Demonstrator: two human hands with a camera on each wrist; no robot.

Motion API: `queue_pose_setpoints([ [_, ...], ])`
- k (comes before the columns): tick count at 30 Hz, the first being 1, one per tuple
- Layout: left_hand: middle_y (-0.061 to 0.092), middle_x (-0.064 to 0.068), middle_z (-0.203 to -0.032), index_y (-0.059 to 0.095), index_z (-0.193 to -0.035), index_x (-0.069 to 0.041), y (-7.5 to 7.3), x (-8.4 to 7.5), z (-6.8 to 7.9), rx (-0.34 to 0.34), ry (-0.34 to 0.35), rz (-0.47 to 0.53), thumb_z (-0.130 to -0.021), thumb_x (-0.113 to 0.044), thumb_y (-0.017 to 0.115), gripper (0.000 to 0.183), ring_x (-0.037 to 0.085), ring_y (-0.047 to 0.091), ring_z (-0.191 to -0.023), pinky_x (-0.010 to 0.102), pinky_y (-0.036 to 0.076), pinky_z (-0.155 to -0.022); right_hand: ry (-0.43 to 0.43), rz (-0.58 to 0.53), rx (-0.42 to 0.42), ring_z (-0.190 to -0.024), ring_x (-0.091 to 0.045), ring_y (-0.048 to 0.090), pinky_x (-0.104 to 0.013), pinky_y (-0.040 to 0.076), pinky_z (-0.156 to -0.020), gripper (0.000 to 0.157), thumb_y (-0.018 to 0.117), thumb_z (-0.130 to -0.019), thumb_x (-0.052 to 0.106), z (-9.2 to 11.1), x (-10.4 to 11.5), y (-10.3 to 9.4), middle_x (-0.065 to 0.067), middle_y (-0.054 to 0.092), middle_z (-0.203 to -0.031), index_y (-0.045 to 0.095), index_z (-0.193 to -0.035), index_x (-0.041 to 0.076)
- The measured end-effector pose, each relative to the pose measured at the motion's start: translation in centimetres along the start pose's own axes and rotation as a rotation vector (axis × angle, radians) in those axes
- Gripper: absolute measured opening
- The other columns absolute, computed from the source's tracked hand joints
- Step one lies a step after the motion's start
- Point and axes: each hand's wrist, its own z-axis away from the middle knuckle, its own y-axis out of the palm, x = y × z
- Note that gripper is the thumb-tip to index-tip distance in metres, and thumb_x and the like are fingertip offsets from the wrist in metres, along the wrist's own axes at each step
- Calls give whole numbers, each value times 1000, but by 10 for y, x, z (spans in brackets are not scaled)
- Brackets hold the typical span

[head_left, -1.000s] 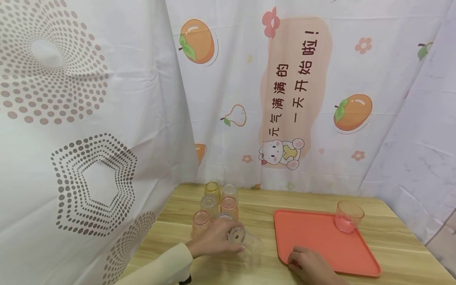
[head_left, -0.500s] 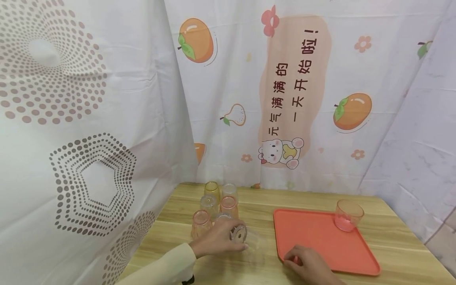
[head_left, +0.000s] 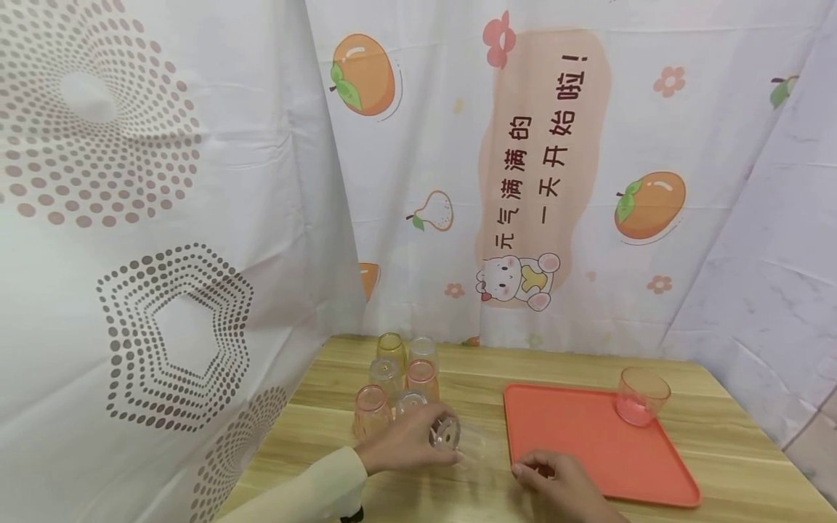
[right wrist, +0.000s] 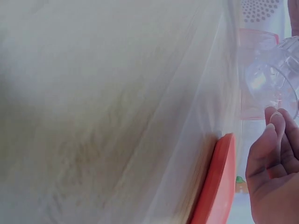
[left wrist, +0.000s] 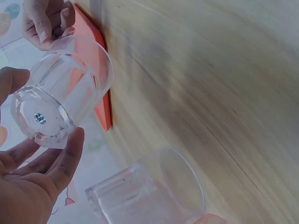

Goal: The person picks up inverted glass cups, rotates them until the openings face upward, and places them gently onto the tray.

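My left hand grips a clear drinking glass by its base, thumb on one side and fingers on the other. The glass lies tipped over in the air, mouth pointing right toward my other hand. In the left wrist view its faceted base faces the camera. My right hand hovers at the left edge of the red tray, fingers loosely curled with nothing held. Its fingertips overlap the glass's rim in the right wrist view; a small gap shows in the head view.
Several upside-down glasses stand in rows at the left, among them a pink one, a yellow one and a clear one. A pink glass bowl sits at the tray's far right corner. Curtains hang behind the wooden table.
My left hand has carried the clear glass slightly to the right. My right hand has shifted left from the tray's near edge, toward the glass.
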Motion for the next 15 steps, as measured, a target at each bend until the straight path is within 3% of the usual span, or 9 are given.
queue_pose_setpoints([
  [6, 59, -12, -99, 53, -118, -22, 4, -2, 0, 9, 7, -8, -78, -53, 71, 54, 1, 58, -84, 18, 49, -67, -41, -95, 20, -85, -6, 62, -23, 51, -72, 29, 61, -92, 33, 2, -1, 4, -7, 69, -96, 71, -101, 7],
  [15, 58, -10, -99, 51, -115, -22, 13, -5, 0, 22, -3, 82, -77, -50, 74, 53, 4, 60, -81, 19, 50, -65, 1, -216, 47, -87, -14, 65, -24, 52, -72, 28, 63, -92, 29, 3, 5, 6, -9, 69, -96, 69, -105, 6],
])
